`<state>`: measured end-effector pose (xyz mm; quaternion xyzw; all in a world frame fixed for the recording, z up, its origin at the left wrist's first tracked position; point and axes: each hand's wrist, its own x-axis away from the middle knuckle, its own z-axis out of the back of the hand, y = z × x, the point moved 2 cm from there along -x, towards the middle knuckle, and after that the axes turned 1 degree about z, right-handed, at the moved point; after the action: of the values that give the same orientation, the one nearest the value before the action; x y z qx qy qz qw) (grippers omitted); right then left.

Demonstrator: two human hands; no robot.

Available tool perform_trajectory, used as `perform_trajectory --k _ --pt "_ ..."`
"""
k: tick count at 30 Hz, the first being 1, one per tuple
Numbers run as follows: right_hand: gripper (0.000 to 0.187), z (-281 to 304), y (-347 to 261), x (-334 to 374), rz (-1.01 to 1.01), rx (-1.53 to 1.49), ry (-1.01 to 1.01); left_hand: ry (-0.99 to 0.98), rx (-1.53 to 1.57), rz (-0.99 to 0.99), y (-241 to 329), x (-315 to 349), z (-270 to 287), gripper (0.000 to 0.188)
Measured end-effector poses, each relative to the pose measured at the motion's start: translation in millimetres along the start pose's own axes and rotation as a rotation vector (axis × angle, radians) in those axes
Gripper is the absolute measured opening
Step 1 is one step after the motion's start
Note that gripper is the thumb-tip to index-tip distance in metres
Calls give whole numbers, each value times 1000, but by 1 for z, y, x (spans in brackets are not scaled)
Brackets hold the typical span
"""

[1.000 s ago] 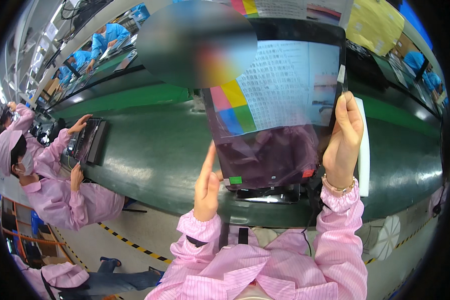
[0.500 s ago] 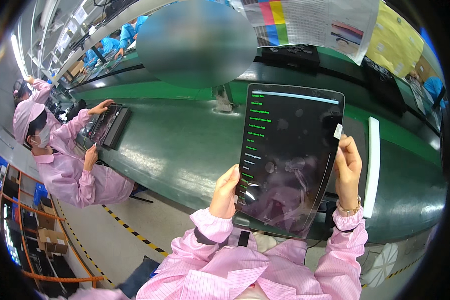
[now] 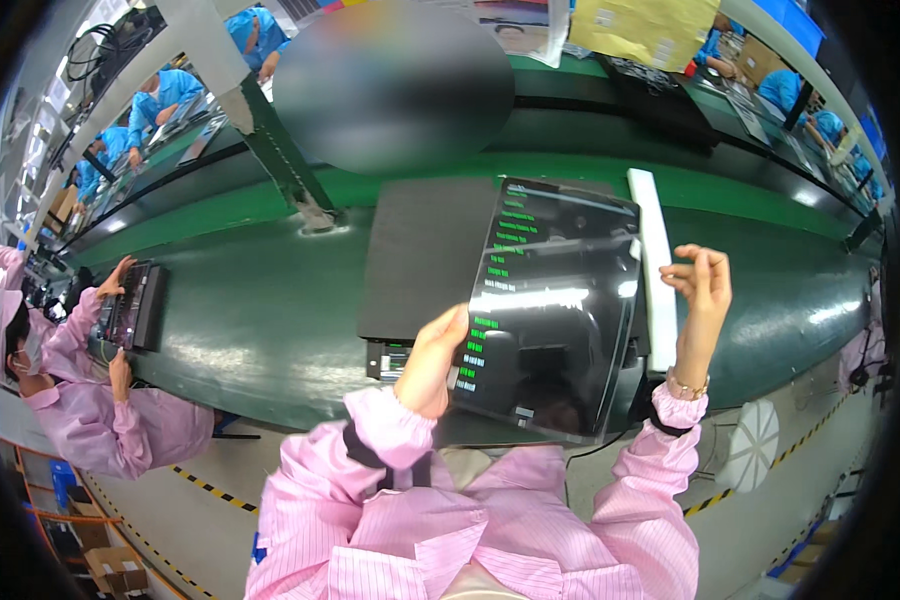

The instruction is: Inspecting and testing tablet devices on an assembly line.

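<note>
A large black tablet (image 3: 565, 345) with a lit list of green and white lines on its dark screen is held tilted above the green bench. My left hand (image 3: 434, 362) grips its left edge, thumb on the front, fingers hidden behind. A small pale tab sticks out at the tablet's right edge. Beside that edge, apart from the tablet, my right hand (image 3: 702, 290) is raised with bent, parted fingers and nothing visible in them. Between the right hand and the tablet lies a long white foam strip (image 3: 654, 250). Partly behind the tablet is a flat dark grey block (image 3: 425, 250).
The green bench (image 3: 250, 290) runs left and right. On the left a co-worker in pink (image 3: 100, 410) handles a dark device (image 3: 135, 310). A green post (image 3: 280, 160) rises behind the bench. A round white stool (image 3: 753, 447) stands at the lower right.
My right hand has let go of the tablet's right edge and moved off to the right. The left hand still holds the tablet. The view has turned right, bringing the grey block into sight.
</note>
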<state>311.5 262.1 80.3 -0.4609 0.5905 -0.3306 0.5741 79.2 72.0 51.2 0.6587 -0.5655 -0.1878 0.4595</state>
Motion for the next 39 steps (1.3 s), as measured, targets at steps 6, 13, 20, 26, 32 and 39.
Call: perform_trajectory --k 6,13,20,26,32,39 --pt "18 42 30 24 -187 139 -122 19 64 99 -25 -74 -15 27" --pt "31 44 47 41 -147 479 -283 -88 -185 105 -16 -91 -27 41" --pt "53 34 50 47 -380 298 -464 18 -937 -386 68 -48 43 39" --pt "61 12 50 46 -515 214 -402 220 -812 -174 45 -20 152 53" --pt "53 3 55 32 -602 222 -264 114 -405 -115 24 -24 158 54" --pt "47 -14 54 10 -543 204 -140 90 -155 -219 59 -21 115 52"
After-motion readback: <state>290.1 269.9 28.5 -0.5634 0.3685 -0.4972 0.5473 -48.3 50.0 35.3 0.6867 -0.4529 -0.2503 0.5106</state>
